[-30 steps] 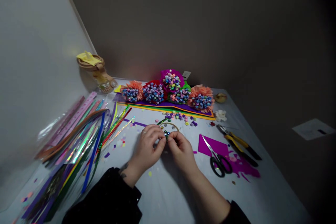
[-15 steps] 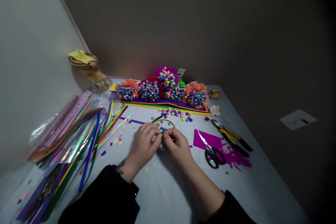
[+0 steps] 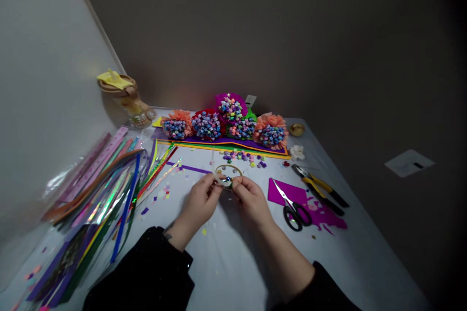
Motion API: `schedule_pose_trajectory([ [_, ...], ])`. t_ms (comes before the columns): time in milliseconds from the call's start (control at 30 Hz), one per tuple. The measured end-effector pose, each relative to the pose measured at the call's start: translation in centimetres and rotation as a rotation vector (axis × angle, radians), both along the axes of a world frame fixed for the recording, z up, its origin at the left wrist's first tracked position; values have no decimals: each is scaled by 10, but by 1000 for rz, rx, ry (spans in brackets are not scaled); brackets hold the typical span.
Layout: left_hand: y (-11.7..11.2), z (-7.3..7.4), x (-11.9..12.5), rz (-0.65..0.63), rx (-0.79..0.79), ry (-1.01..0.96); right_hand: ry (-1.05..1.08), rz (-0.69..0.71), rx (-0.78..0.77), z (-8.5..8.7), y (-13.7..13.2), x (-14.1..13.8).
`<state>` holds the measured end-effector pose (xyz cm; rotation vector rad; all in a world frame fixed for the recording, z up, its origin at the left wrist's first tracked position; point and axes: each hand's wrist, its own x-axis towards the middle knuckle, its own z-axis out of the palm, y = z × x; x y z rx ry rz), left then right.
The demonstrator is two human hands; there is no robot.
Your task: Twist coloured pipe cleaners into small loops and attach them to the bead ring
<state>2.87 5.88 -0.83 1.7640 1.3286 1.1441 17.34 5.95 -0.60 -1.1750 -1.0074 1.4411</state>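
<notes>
— Where were the hands when you looked?

— Low over the near middle of the table (image 3: 226,267), with the black sleeves (image 3: 146,282) at its edge. The left hand (image 3: 199,201) and the right hand (image 3: 252,200) met fingertip to fingertip. Each had thumb and forefinger pinched on one glittery piece (image 3: 226,183), and the other fingers were curled under.

— Which hand was nearer to it?

— Neither. It sat midway between them, straight ahead of the knuckles, on the side away from the person. It was too small for me to make out a long axis.

— And just beyond?

— A thin gold ring (image 3: 229,166) lay flat, its near rim right at the fingertips; I couldn't tell whether they touched it. Near the right hand, scissors (image 3: 288,201) rested on magenta paper (image 3: 279,193), their blades pointing back toward the ring. Pliers (image 3: 317,187) lay just past them. Well off to the left was a fan of paper strips (image 3: 120,194), their long axes running away from the person.

— Farther back?

— Loose paper stars (image 3: 241,156), then a row of paper bouquets (image 3: 222,124) against the wall. A bottle (image 3: 122,97) with a yellow lid stood in the left corner.

— Any writing?

— None I could read. A pink pack (image 3: 98,165) bore ruler-like marks, and a small white card (image 3: 250,100) stood behind the bouquets. Both were too blurred to read.
</notes>
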Motion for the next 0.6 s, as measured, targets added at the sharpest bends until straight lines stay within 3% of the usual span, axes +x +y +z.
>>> schedule_pose_trajectory([
  [100,2,6,1,-79,-190,-217,10,43,-38,7,0,0],
  [233,4,13,0,-117,-340,-257,-72,32,22,15,0,0],
  [600,2,7,0,-176,-297,-95,-186,29,9,19,-1,0],
])
